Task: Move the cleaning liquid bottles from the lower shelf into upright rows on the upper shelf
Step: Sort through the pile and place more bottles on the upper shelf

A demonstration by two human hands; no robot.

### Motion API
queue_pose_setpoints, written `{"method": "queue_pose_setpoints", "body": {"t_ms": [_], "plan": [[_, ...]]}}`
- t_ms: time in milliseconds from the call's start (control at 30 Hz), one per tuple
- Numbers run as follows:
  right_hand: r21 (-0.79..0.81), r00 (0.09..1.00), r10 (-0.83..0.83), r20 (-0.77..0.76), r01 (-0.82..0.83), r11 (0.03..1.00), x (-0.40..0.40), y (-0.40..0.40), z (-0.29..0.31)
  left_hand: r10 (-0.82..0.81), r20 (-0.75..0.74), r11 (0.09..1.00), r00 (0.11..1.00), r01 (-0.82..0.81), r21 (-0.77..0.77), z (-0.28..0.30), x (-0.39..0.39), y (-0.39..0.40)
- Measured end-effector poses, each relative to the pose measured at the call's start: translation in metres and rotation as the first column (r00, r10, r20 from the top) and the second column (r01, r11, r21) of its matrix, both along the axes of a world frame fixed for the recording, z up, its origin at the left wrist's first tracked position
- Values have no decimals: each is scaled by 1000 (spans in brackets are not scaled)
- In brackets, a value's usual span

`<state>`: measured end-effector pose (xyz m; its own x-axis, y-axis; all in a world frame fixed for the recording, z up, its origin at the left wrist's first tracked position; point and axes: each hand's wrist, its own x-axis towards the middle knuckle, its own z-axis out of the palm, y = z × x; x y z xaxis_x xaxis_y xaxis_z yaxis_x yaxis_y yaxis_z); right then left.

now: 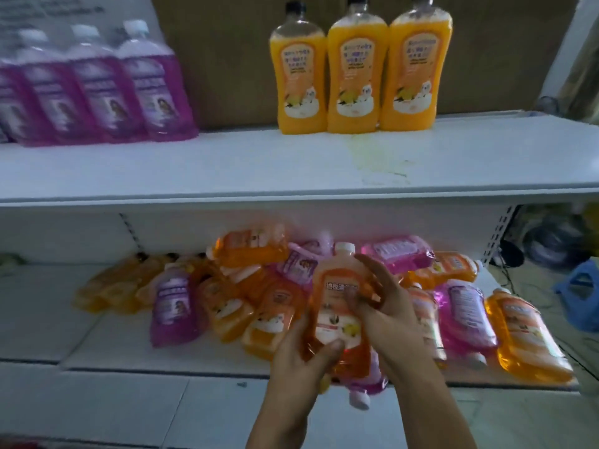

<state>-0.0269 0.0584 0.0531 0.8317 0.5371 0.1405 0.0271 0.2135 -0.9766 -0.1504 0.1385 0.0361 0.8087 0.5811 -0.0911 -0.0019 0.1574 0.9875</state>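
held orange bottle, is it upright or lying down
Roughly upright: the orange bottle has its white cap on top, gripped by the left hand and right hand.

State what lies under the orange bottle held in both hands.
Under the orange bottle, gripped by the left hand and right hand, a pink bottle pokes out, white cap downward. Its upper body is covered.

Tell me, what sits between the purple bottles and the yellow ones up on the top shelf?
Nothing: in the head view the upper shelf is bare between the purple bottles and the three yellow bottles, with brown cardboard behind.
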Motion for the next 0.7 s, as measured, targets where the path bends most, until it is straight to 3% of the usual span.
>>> {"method": "queue_pose_setpoints", "body": {"t_ms": [133,367,700], "plan": [[-38,991,77,112,-73,997,-44,42,19,137,64,990,989,-134,-46,13,-46,32],[-24,948,231,219,-231,973,-124,111,48,227,190,974,955,-227,-21,26,-131,89],[31,907,382,177,-393,919,-250,180,55,329,259,932,908,-356,63,27,-258,146]]}}
